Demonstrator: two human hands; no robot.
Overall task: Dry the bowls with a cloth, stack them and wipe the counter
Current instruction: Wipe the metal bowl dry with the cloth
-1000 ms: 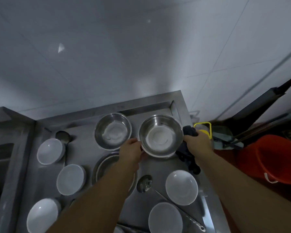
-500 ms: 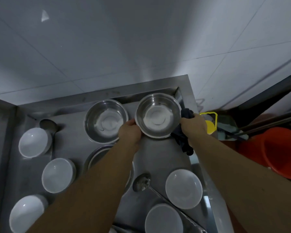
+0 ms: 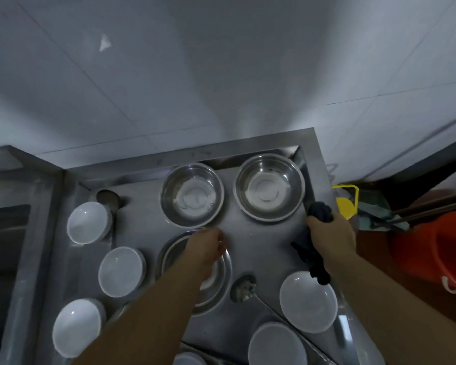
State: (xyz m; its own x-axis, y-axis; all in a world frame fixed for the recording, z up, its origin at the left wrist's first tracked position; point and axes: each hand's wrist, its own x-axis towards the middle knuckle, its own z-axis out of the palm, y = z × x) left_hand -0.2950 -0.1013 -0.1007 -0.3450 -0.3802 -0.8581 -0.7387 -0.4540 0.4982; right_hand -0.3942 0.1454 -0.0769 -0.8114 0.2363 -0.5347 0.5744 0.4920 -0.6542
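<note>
Head view over the steel worktop [image 3: 258,248]: my right hand [image 3: 331,237] grips the dark cloth [image 3: 319,212] beside a steel bowl [image 3: 269,187] set down at the back corner. My left hand [image 3: 207,246], fingers loosely curled and holding nothing, hovers over the near steel bowl [image 3: 216,283]. I judge drying is mid-way; next I must lift that bowl and bring the cloth inside it.

I see the round steel bowl [image 3: 269,187], held up between both hands a second ago, now resting on the steel bench [image 3: 258,241] in its far right corner. My left hand [image 3: 205,248] has let go and hangs over a nearer steel bowl [image 3: 216,285]; my right hand [image 3: 330,237] has drawn back with only the dark cloth [image 3: 319,212].
</note>
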